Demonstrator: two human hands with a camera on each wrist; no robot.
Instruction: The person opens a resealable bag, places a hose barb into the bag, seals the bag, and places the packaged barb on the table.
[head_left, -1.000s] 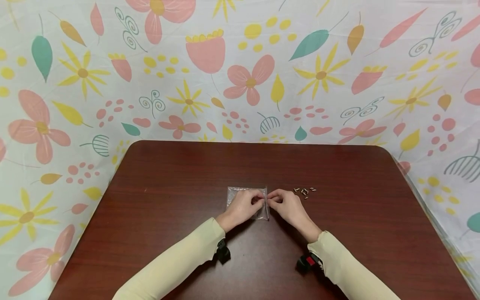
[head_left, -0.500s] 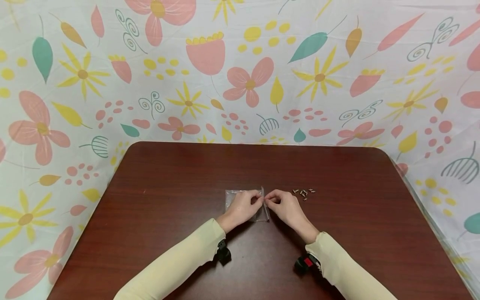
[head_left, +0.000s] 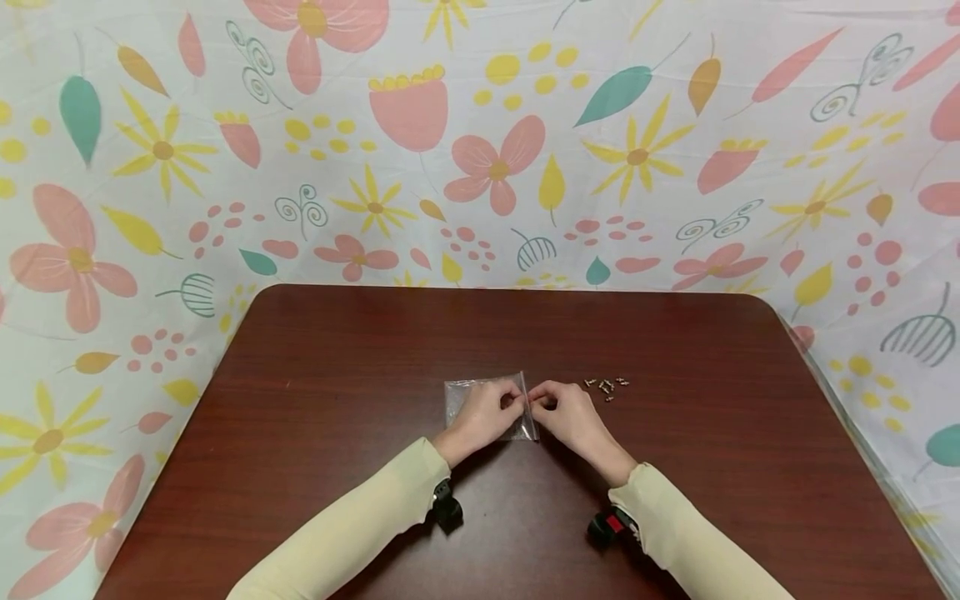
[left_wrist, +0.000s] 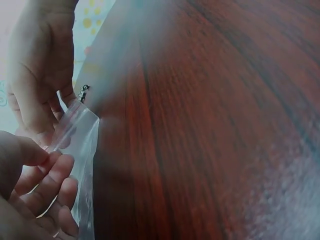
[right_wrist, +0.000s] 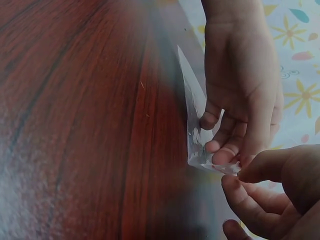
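A clear plastic zip bag (head_left: 456, 398) lies on the table between the two hands, its mouth edge toward the right. My left hand (head_left: 483, 413) pinches the bag near that edge with thumb and forefinger, which the left wrist view shows at close range. From the other side my right hand (head_left: 576, 419) pinches the same edge, thumb against forefinger, close to the left fingertips. In the right wrist view the bag (right_wrist: 192, 120) stands partly folded under the left hand (right_wrist: 240, 75). Several small brassy metal pieces (head_left: 606, 387), too small to identify, lie just beyond the right hand.
The dark red-brown wooden table (head_left: 337, 350) extends around both hands. Behind it hangs a white cloth (head_left: 420, 183) printed with flowers and leaves. A black wrist camera (head_left: 447, 510) sits under the left sleeve, another camera (head_left: 606, 528) under the right.
The bag has shifted slightly left, and its mouth edge has tilted a little. Both hands keep their pinch with only small finger movements. The small metal pieces stay where they were.
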